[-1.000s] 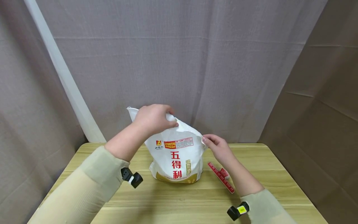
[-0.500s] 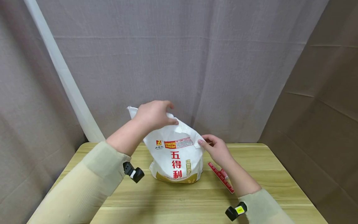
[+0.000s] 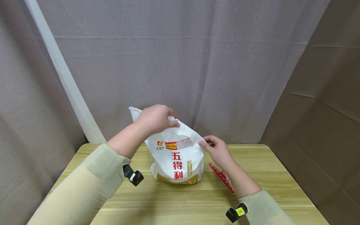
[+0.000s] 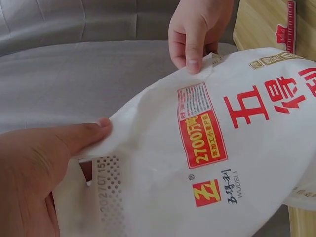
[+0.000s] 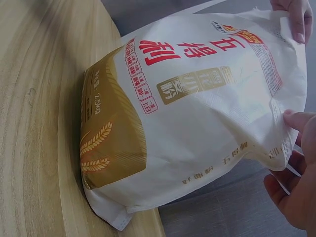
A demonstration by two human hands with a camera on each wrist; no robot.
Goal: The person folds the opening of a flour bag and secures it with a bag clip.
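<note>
A white flour bag (image 3: 177, 156) with red characters and a gold base stands upright on the wooden table (image 3: 180, 200). My left hand (image 3: 171, 120) grips the bag's top edge near its left corner, thumb on the front (image 4: 74, 138). My right hand (image 3: 203, 143) pinches the top right corner of the bag between thumb and fingers (image 4: 195, 34). The right wrist view shows the bag (image 5: 187, 123) from its gold side, with my right hand (image 5: 296, 187) at the folded top and the left hand's fingers (image 5: 296, 19) further along the edge.
A red ruler-like strip (image 3: 222, 178) lies on the table just right of the bag, under my right forearm. Grey curtain hangs close behind the table's far edge. Brown panels stand to the right.
My left hand lifted the bag's top slightly, then lowered it again. My right hand shifted a little left along the top edge, folding the corner inward.
</note>
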